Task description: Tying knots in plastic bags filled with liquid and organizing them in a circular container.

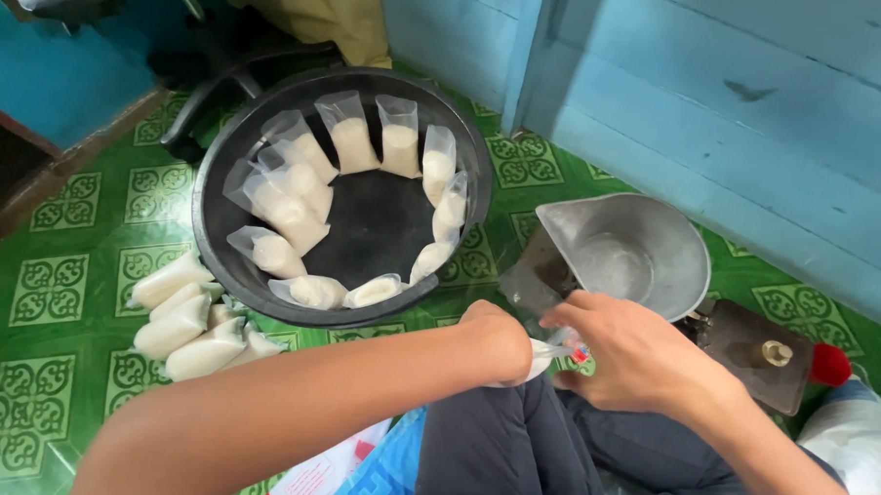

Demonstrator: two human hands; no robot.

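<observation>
1. Underfoot, the green patterned floor (61, 290) carries everything; the person sits low on it, dark-trousered knees beneath the hands, with blue plank walls (747, 90) close on the right and the base of an office chair (210, 80) behind.
2. Next in size, the black round basin (216, 236) sits just ahead of the knees. Open-topped plastic bags of pale filling (351, 133) lean around its inner wall, mouths up, likely so nothing spills while they wait within easy reach.
3. Right of the basin, a metal scale pan (626, 256) rests on its base, empty, with a red-capped object beside it.
4. Left of the basin, closed bags (185, 330) lie flat in a heap on the floor, apart from the open ones.
5. Between the knees, the small bag in hand (542, 356) is pinched at both ends: the left hand (498, 343) has its grip closed around the filled body, while the right hand (630, 353) grips the neck narrowly with fingertips, apparently holding it taut near a small red bit.
</observation>
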